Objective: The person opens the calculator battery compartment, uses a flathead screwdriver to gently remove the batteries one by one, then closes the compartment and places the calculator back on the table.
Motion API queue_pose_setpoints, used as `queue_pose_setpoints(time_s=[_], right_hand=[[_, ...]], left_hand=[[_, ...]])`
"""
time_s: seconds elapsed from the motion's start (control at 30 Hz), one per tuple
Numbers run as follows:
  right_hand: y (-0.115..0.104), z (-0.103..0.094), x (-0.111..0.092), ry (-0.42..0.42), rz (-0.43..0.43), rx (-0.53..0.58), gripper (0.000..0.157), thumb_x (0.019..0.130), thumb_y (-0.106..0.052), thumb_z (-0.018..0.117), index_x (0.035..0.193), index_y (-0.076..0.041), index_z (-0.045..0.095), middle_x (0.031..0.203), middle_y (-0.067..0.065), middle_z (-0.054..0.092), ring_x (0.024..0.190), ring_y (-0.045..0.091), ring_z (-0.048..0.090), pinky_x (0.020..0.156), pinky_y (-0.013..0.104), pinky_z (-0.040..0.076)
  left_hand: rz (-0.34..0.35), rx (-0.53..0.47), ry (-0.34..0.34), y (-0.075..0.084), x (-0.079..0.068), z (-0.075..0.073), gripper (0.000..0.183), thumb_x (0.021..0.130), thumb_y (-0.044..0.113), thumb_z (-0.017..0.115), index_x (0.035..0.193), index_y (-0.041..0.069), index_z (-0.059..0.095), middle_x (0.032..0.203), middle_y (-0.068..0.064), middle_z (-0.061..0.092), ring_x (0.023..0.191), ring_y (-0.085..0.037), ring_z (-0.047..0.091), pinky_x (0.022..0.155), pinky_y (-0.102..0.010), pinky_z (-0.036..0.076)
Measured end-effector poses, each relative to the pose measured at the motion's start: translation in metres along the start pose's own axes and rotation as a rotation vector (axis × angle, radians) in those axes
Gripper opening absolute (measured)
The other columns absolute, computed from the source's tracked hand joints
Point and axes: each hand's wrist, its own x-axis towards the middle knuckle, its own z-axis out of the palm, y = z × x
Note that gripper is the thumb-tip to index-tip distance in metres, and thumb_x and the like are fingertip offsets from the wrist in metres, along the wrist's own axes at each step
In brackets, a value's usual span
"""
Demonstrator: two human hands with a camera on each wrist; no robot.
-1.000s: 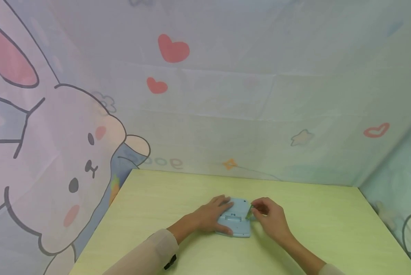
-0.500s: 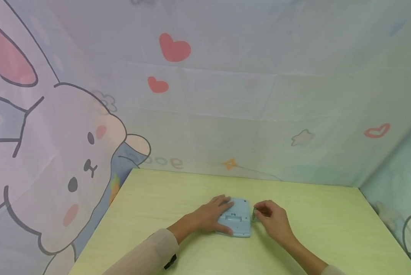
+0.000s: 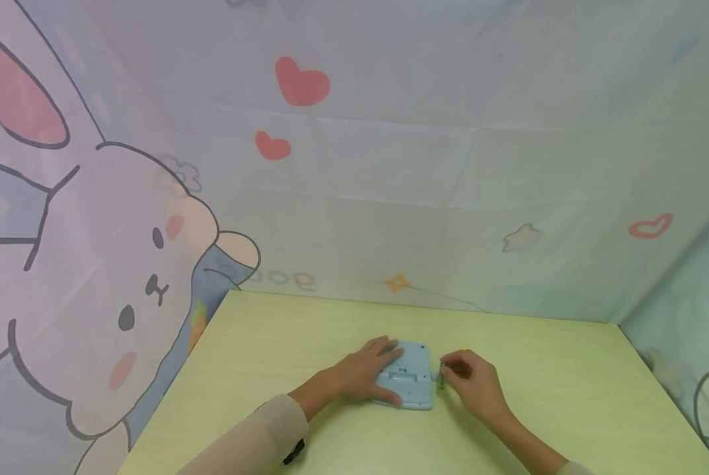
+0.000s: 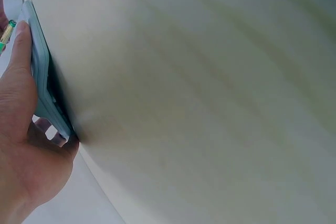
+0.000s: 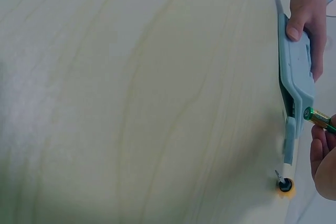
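Note:
A light blue calculator (image 3: 412, 359) lies face down, its battery bay (image 3: 403, 377) uncovered. My left hand (image 3: 363, 371) grips its left end, thumb on the near side and fingers spread over the far side. Just off its right edge, my right hand (image 3: 471, 382) pinches a green and gold battery (image 3: 442, 377) between thumb and fingertips. This battery (image 5: 318, 117) is seen end-on in the right wrist view, held above the table. A small light blue piece (image 5: 289, 140), perhaps the battery cover, lies beside the calculator (image 5: 298, 66). The calculator's keys are hidden underneath.
A small yellow and black tool (image 5: 285, 185) with a thin metal tip, likely a screwdriver, lies on the table (image 3: 283, 343) behind my right hand. A printed cloth (image 3: 390, 198) hangs along the table's back edge. A cable (image 3: 701, 402) loops at the far right.
My right hand has drawn slightly right, away from the calculator, and the battery now stands more upright in its fingers. The yellow tool has come into sight behind it. My left hand stays put.

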Motion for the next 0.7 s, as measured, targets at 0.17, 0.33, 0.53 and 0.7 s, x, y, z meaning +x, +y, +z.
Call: queue_pose_setpoints(time_s=[0.17,0.33,0.53,0.7], right_hand=[[0.002,0.0,-0.001,0.006,0.013,0.003,0.013,0.088,-0.005,0.074,0.099,-0.011,0.071,0.093,-0.002,0.07,0.086,0.013,0.066,0.077,0.023,0.055],[0.006,0.001,-0.002,0.001,0.026,0.004,0.013,0.088,-0.005,0.074,0.099,-0.011,0.071,0.092,-0.003,0.069,0.085,0.013,0.065,0.076,0.023,0.055],[0.009,0.002,-0.004,0.0,0.039,-0.016,0.013,0.086,-0.005,0.074,0.097,-0.011,0.072,0.09,-0.002,0.069,0.084,0.013,0.065,0.075,0.023,0.055],[0.012,0.004,-0.005,-0.004,0.052,-0.042,0.013,0.086,-0.005,0.074,0.096,-0.012,0.072,0.09,-0.002,0.069,0.084,0.013,0.064,0.073,0.023,0.054]], left_hand=[[0.0,0.002,0.002,0.0,0.0,0.0,0.105,0.076,0.082,0.056,0.158,0.025,0.026,0.164,0.002,0.017,0.152,-0.023,0.012,0.106,-0.049,0.042],[-0.007,0.002,0.002,0.001,0.0,0.0,0.104,0.076,0.082,0.056,0.158,0.026,0.026,0.164,0.003,0.017,0.151,-0.022,0.012,0.105,-0.049,0.043],[-0.017,0.001,-0.002,0.0,0.001,0.001,0.105,0.075,0.083,0.055,0.158,0.027,0.026,0.164,0.004,0.016,0.151,-0.021,0.012,0.105,-0.048,0.044],[-0.015,-0.001,-0.006,0.0,0.001,0.0,0.104,0.076,0.082,0.056,0.158,0.026,0.025,0.165,0.004,0.016,0.152,-0.021,0.012,0.106,-0.048,0.042]])
